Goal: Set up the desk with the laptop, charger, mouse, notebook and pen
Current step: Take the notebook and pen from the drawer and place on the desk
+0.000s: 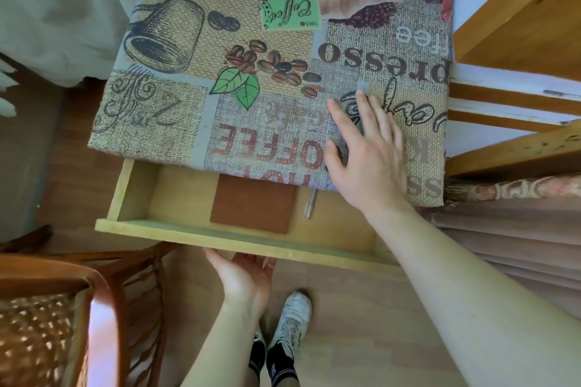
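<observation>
The desk (195, 50) is covered by a coffee-print cloth. Its light wooden drawer (220, 234) is pulled out toward me. Inside lie a brown notebook (253, 203), partly under the desk edge, and to its right a silver pen (310, 203), its far end hidden under the cloth. My left hand (243, 276) is palm up beneath the drawer's front board, fingers touching its underside. My right hand (367, 148) rests flat on the cloth near the front right of the desk, fingers spread, holding nothing. No laptop, charger or mouse is in view.
A wooden chair with a woven seat (47, 324) stands at the lower left. Wooden shelving (518, 41) rises to the right of the desk, with a patterned curtain (518, 229) below it. White fabric (63, 9) hangs at the upper left. My feet (283, 339) stand on the floor.
</observation>
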